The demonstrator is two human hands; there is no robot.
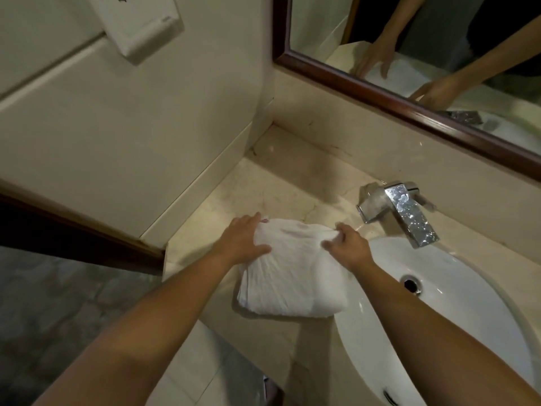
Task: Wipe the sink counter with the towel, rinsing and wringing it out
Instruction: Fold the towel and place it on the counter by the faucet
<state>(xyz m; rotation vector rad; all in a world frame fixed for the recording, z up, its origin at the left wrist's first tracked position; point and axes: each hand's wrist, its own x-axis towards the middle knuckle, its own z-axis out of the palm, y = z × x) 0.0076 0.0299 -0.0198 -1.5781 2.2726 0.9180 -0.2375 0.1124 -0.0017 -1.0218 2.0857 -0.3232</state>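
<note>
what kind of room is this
Most likely a bathroom, perhaps in a hotel: a white oval sink set in a marble-look counter, a chrome faucet, and a wood-framed mirror above. Both hands rest on a white towel.

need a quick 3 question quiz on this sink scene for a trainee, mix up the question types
1. True or false: the towel lies folded on the counter, left of the basin.
2. Which hand pinches the towel's far corner? A) left hand B) right hand
3. Fill in: the tap spout points over the ____.

Key
1. True; its right edge reaches the basin rim.
2. B. The right hand's fingers bunch the cloth, while the left hand rests flat on it.
3. Basin. No running water is visible.
</note>
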